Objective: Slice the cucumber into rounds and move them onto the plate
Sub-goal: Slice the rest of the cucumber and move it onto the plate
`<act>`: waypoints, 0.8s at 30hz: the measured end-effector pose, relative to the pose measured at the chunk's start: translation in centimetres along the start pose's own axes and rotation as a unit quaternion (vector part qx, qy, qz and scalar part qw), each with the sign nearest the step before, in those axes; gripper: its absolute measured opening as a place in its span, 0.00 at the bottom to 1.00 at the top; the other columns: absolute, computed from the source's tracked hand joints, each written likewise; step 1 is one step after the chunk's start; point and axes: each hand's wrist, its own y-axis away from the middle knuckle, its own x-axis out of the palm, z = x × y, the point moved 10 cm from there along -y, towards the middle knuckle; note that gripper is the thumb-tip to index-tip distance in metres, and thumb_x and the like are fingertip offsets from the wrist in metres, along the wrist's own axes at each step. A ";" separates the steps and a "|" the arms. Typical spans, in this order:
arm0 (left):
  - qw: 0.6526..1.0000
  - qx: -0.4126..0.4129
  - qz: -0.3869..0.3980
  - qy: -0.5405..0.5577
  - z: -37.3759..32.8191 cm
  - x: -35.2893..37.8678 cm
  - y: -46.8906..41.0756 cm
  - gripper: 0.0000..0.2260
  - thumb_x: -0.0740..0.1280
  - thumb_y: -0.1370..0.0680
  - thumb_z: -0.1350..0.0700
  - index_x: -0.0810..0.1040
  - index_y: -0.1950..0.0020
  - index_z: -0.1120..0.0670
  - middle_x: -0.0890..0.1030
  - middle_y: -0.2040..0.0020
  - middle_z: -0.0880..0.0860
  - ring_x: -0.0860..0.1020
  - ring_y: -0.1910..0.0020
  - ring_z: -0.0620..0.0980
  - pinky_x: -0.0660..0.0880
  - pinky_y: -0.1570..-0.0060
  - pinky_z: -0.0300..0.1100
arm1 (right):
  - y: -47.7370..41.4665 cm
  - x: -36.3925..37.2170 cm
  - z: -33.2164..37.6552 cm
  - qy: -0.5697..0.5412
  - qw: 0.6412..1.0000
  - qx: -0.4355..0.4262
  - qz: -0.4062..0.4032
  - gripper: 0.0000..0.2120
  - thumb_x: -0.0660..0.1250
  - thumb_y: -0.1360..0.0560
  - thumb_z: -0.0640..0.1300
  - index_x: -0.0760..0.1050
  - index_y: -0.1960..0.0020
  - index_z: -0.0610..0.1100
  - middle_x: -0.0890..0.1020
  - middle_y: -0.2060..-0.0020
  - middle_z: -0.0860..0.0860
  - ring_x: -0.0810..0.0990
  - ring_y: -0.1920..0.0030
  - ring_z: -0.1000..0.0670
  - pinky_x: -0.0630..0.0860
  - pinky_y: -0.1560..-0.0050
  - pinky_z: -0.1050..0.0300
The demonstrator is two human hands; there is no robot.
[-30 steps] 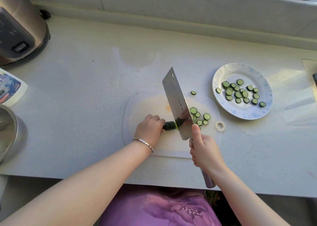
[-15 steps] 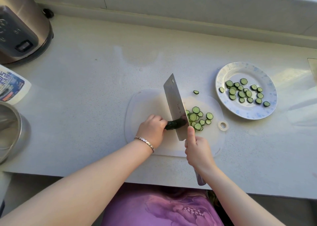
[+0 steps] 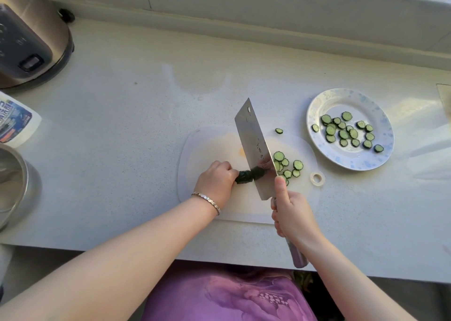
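**Cleaver on the last stub of cucumber**

Far left of the bench we have a steel cooker, a printed packet and a metal pot, all well clear of the action.

On to the white cutting board. The left hand is bunched over the near end of the cucumber, fingers curled tight around it, knuckles up. Only a short dark stub shows between that hand and the blade.

The cleaver stands edge-down across the stub, its flat side tilted toward the camera. There is very little cucumber left to hold, so my call is fingertips tucked back behind the knuckles, blade dropped straight, thin even slices, and stop before the steel reaches the hand.

The right hand is wrapped firmly round the handle, thumb laid up against the heel of the blade, and the handle end pokes out below the wrist.

Just right of the blade sits a loose cluster of cut rounds on the board, one stray round at the board's far edge, and a small white ring beside the board.

Further right is the speckled plate, with a good scatter of slices lying in it. By my reckoning the slicing is nearly over, with a transfer left to do.
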 end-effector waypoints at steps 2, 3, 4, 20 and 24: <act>1.000 0.000 0.000 0.009 0.0 0.0 0.0 0.14 0.57 0.19 0.59 0.75 0.36 0.58 0.76 0.41 0.57 0.69 0.39 0.55 0.74 0.52 0.46 | 0.1 0.1 -0.1 0.006 1.000 0.000 -0.002 0.27 0.49 0.25 0.66 0.60 0.71 0.46 0.62 0.83 0.56 0.61 0.76 0.50 0.60 0.70 0.57; 1.000 0.001 -0.001 0.015 0.0 0.0 0.1 0.13 0.57 0.19 0.60 0.75 0.37 0.59 0.76 0.42 0.58 0.70 0.39 0.55 0.74 0.52 0.46 | 0.1 0.2 -0.1 0.006 1.000 -0.001 -0.005 0.27 0.49 0.25 0.66 0.59 0.72 0.46 0.62 0.84 0.56 0.61 0.77 0.50 0.59 0.70 0.57; 1.000 0.002 0.000 0.018 -0.1 0.0 0.1 0.13 0.58 0.20 0.60 0.75 0.37 0.59 0.76 0.42 0.58 0.70 0.39 0.55 0.73 0.53 0.46 | 0.2 0.1 -0.1 0.003 1.000 -0.004 -0.007 0.26 0.49 0.25 0.65 0.59 0.72 0.46 0.61 0.84 0.56 0.60 0.77 0.51 0.59 0.71 0.57; 0.997 0.050 -0.063 0.014 -0.5 -0.6 0.1 0.14 0.81 0.50 0.68 0.82 0.70 0.57 0.78 0.74 0.53 0.79 0.74 0.55 0.68 0.86 0.36 | -0.4 1.8 -0.2 0.053 0.998 -0.014 -0.019 0.27 0.49 0.22 0.62 0.58 0.72 0.45 0.62 0.79 0.51 0.61 0.75 0.48 0.61 0.69 0.54; 0.995 0.056 -0.068 0.040 -0.3 -0.7 0.4 0.12 0.80 0.45 0.67 0.82 0.68 0.58 0.79 0.73 0.55 0.79 0.71 0.56 0.74 0.84 0.42 | -0.4 1.2 -1.1 -0.060 0.997 0.051 0.003 0.27 0.49 0.22 0.61 0.58 0.72 0.45 0.60 0.84 0.56 0.58 0.82 0.53 0.58 0.77 0.63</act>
